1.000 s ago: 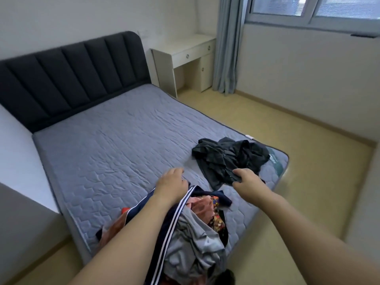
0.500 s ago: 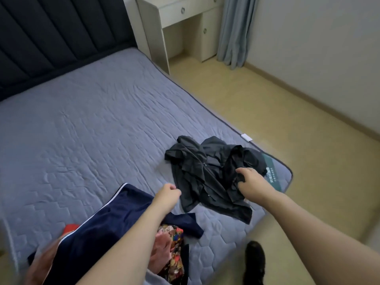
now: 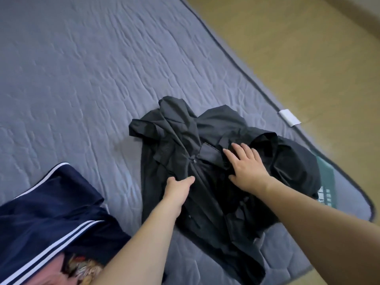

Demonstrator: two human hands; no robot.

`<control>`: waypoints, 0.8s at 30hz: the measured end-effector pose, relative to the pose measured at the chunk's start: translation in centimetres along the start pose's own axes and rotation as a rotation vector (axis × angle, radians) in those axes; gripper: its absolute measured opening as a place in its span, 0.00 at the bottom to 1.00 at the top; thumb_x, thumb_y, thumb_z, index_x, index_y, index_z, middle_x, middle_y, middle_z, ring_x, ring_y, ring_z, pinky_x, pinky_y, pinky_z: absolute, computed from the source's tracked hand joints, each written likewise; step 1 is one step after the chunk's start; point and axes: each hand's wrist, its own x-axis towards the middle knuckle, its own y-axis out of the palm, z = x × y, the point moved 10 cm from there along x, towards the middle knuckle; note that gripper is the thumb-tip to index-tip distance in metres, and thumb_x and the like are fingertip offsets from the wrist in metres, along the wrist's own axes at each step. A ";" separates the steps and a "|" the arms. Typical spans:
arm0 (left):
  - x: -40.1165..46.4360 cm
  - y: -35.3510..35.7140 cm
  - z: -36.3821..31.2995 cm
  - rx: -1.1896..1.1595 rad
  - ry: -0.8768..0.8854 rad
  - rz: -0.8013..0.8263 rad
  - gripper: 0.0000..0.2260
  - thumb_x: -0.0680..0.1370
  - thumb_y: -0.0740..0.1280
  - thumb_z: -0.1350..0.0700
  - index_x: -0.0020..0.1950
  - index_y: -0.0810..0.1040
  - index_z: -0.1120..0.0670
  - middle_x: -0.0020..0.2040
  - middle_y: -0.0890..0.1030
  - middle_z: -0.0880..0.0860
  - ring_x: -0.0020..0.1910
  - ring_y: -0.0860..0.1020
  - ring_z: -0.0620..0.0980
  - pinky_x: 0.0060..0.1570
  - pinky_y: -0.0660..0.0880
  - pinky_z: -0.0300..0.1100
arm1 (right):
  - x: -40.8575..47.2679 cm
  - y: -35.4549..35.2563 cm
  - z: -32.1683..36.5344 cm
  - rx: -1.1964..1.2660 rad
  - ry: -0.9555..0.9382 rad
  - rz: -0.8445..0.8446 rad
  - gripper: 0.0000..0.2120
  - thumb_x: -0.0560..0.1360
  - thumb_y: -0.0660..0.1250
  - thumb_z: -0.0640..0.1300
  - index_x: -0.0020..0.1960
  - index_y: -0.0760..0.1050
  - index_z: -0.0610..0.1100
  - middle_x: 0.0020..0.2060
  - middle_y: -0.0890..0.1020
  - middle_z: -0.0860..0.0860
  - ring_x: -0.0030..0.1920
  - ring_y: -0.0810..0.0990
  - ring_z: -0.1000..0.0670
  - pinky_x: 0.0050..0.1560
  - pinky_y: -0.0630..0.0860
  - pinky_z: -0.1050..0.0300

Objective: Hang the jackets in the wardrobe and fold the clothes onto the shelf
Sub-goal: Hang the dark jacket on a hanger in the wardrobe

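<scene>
A crumpled black jacket (image 3: pixel 207 202) lies near the foot corner of the bed. My left hand (image 3: pixel 178 187) sits on its middle with the fingers curled down into the fabric, gripping a fold. My right hand (image 3: pixel 247 168) rests flat on the jacket's upper part, fingers straight and spread. At the lower left lies a pile of clothes topped by a navy garment with white stripes (image 3: pixel 51 214), and a patterned orange piece (image 3: pixel 82 268) pokes out beneath it.
The grey quilted mattress (image 3: pixel 82 79) stretches away to the upper left. Its edge runs diagonally at the right, with tan floor (image 3: pixel 308 48) beyond. A white tag (image 3: pixel 289 117) sticks out from the mattress edge.
The view has dropped and closed in on the black jacket. My left hand left the clothes pile and took hold of the jacket. My right hand opened flat on it.
</scene>
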 end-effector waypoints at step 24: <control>-45.2 -24.3 -20.8 -0.369 0.542 -0.236 0.08 0.70 0.69 0.50 0.46 0.77 0.52 0.43 0.80 0.55 0.44 0.78 0.53 0.46 0.73 0.47 | -21.4 -51.7 19.7 0.427 -0.629 -0.477 0.13 0.80 0.59 0.54 0.58 0.76 0.48 0.50 0.83 0.47 0.51 0.79 0.42 0.48 0.74 0.50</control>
